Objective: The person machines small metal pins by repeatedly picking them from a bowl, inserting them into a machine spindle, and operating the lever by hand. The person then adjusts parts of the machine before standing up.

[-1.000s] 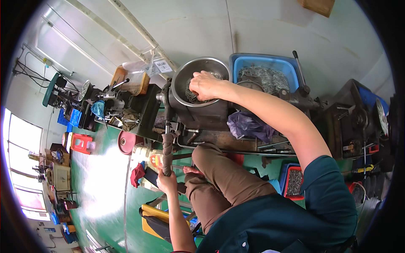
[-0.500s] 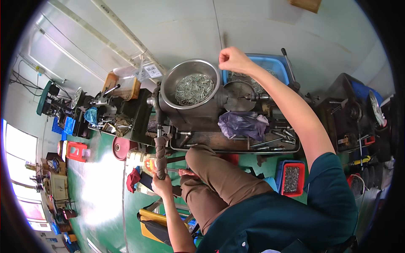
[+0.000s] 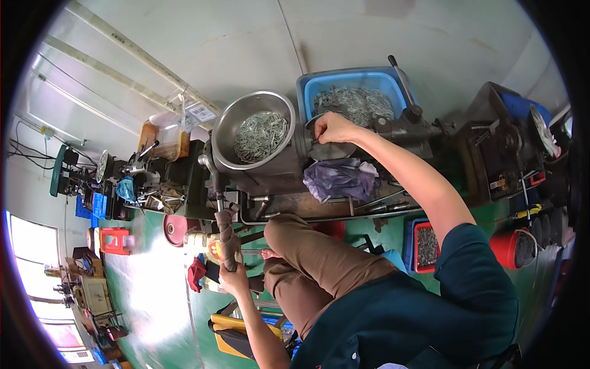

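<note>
My left hand point(image 3: 234, 280) is wrapped round the lower end of a long lever point(image 3: 227, 237) bound in brown wrapping. My right hand point(image 3: 334, 128) is closed in a pinch at the spindle of a dark bench lathe point(image 3: 264, 182); whatever its fingertips hold is too small to make out. Left of that hand, a steel bowl point(image 3: 217, 136) rests on the machine and contains many small metal pins point(image 3: 261, 136). Behind it stands a blue basket point(image 3: 303, 92) with more metal pieces point(image 3: 362, 103). A crumpled purple cloth point(image 3: 340, 180) lies just below my right hand.
Metal tools point(image 3: 390, 207) lie in the machine's tray. A black-knobbed lever point(image 3: 402, 80) rises at the basket's right. Below the bench are a red bin point(image 3: 424, 269) of small metal parts and a red bucket point(image 3: 501, 249). Another machine point(image 3: 473, 157) stands right, a yellow-topped stool point(image 3: 230, 338) beside my legs.
My right hand has come down from in front of the blue basket to the lathe spindle. My left hand keeps its grip on the lever. The view has shifted slightly.
</note>
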{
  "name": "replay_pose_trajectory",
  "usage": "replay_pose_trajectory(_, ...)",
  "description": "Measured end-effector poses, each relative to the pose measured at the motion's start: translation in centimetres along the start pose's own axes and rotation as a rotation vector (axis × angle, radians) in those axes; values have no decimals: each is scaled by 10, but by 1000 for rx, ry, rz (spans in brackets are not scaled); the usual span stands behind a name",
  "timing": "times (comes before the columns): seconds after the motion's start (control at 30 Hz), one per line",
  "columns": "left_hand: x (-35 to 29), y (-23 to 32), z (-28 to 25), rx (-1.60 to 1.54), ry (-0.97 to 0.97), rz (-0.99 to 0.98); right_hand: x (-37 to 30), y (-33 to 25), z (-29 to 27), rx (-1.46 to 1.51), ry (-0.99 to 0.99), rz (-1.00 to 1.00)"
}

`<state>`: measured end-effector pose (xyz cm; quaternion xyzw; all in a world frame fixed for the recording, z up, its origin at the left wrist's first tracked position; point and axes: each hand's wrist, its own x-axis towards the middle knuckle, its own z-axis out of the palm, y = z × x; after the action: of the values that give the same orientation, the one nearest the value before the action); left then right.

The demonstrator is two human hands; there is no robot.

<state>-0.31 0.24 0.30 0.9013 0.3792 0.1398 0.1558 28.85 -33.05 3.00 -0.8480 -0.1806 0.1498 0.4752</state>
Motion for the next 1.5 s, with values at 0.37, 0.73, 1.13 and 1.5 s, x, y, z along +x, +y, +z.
replay_pose_trajectory(0.37, -1, 2, -3, -1, 3, 5, 0, 1, 1, -17, 78, -8)
replay_pose_trajectory(0.73, 0, -1, -1, 10, 15, 2, 0, 0, 0, -1, 43, 2)
replay_pose_trajectory(1.13, 0, 0, -1, -4, 14, 6, 2, 0, 1, 6, 33, -12)
replay_pose_trajectory(1.5, 11, -5, -5, 27, 3, 37, 6, 1, 5, -33, 97, -69)
